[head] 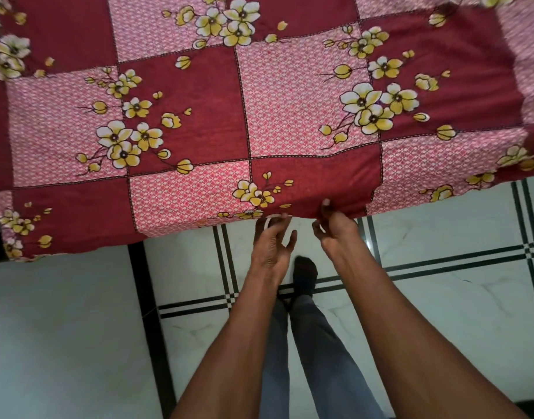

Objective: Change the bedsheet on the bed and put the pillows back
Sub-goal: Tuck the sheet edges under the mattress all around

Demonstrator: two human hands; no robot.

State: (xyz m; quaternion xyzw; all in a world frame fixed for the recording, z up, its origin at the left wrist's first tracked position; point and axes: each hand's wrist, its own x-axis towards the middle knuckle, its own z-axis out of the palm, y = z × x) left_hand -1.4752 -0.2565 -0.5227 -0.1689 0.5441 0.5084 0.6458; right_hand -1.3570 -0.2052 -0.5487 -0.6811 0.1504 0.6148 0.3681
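Bedsheet (259, 110) fills the upper half of the frame, a checkered cloth of dark red squares and pink patterned squares with clusters of yellow and white flowers printed across it. It lies spread flat, and its near edge runs across the middle of the frame, slanting lower toward the left.

Both hands meet that edge just right of the frame's centre. The right hand (335, 228) pinches the hem of a dark red square, thumb on top of the cloth and the other fingers curled beneath it. The left hand (271, 246) is just beside it, fingers spread and loosely bent, their tips at the edge of the cloth; whether they actually grip the fabric I cannot tell. The two hands sit near each other without touching.

Below the sheet, the lower half of the frame shows a floor (441, 297) of white marbled tiles crossed by black stripes. Between the forearms, the person's legs in grey trousers (320, 343) and one foot in a dark sock (304, 273) stand on the tiles.
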